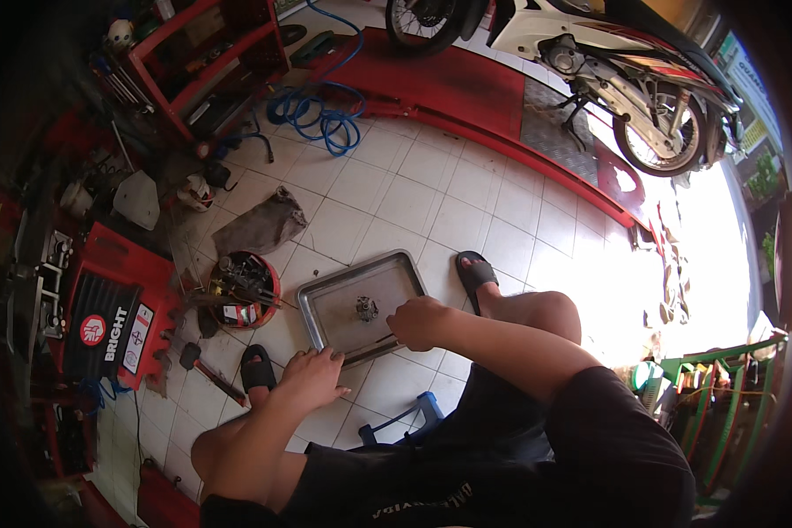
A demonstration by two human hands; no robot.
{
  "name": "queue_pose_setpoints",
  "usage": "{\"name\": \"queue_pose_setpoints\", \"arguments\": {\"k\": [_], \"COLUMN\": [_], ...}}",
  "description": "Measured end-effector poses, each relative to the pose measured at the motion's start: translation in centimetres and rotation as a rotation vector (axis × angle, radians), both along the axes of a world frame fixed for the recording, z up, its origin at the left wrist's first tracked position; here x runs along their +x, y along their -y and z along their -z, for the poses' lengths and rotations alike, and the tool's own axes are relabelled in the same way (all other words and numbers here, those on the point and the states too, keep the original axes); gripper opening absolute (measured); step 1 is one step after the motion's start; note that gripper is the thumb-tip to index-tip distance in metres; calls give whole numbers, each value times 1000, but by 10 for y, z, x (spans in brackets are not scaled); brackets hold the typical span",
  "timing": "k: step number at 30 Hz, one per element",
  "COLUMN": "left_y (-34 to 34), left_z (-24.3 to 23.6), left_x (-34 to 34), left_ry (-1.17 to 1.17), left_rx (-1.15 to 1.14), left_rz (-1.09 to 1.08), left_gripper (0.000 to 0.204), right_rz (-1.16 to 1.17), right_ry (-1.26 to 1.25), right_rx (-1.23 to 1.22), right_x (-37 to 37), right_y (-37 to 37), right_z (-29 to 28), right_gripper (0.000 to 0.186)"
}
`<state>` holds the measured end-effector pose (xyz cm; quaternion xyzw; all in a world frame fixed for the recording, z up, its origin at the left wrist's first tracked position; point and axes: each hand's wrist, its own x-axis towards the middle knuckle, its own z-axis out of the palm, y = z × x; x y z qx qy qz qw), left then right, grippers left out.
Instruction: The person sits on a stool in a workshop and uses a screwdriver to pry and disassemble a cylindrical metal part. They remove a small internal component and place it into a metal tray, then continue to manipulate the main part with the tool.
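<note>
A shallow rectangular metal tray (350, 270) lies on the floor between my feet. Near its middle sits a small grey metal part (367, 308) with an uneven outline. My left hand (315, 377) is at the tray's near left corner, palm down, fingers apart, with nothing seen in it. Over the tray's right side, my right hand (418, 323) is closed. A thin dark piece (384, 341) shows beside its fingers, too small to name; whether the hand grips it is unclear.
A red tub of parts (245, 290) and a grey rag (262, 222) lie beyond the tray's left. A hammer (211, 373) rests by my left foot. Blue stool (405, 421) near me; red lift platform (466, 110) with a motorcycle (607, 79) at the back; coiled blue hose (317, 114).
</note>
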<state>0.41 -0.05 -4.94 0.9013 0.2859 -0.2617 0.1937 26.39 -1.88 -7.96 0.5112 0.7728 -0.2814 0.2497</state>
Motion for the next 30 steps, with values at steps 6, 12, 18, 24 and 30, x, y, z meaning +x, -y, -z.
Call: {"name": "queue_pose_setpoints", "arguments": {"k": [6, 12, 18, 24, 30], "left_y": [0, -4, -2, -3, -8], "left_z": [12, 19, 2, 5, -2], "left_x": [-13, -22, -5, -3, -15], "left_ry": [15, 33, 70, 45, 22], "left_rx": [-7, 9, 0, 24, -9], "left_rz": [24, 17, -17, -18, -9], "left_gripper": [54, 51, 63, 60, 57], "right_rz": [-35, -8, 2, -20, -41], "right_ry": [-42, -16, -79, -16, -15], "right_rx": [-33, -6, -1, -64, -65], "right_x": [-25, -33, -12, -11, -26], "right_y": [-2, 2, 5, -4, 1], "right_z": [-40, -33, -14, -23, -23], "right_gripper": [30, 25, 27, 29, 32]}}
